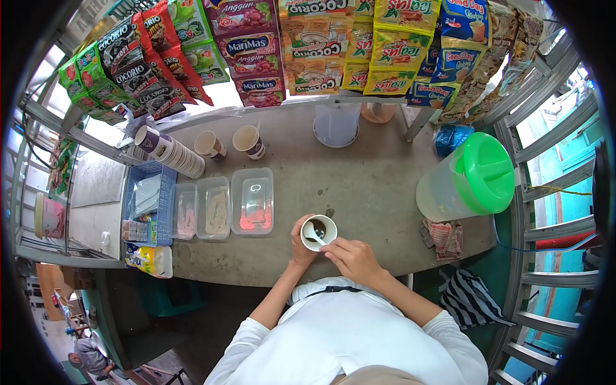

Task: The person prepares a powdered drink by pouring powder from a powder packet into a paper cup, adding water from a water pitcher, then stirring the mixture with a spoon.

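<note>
A paper cup (306,246) with dark liquid inside stands near the counter's front edge. Around its left side wraps my left hand (299,240). My right hand (350,258) pinches the handle of a white plastic spoon (314,235), whose bowl end is inside the cup. A small wet spot marks the counter (295,199) just beyond the cup.
Plastic tubs (271,186) with pink and tan contents, a blue basket (168,183) and stacked cups (168,152) stand left. Two more cups are behind. A green-lidded pitcher (436,186) and checked cloth (446,239) are right. Sachet strips (250,48) hang above. A person (90,356) is lower left.
</note>
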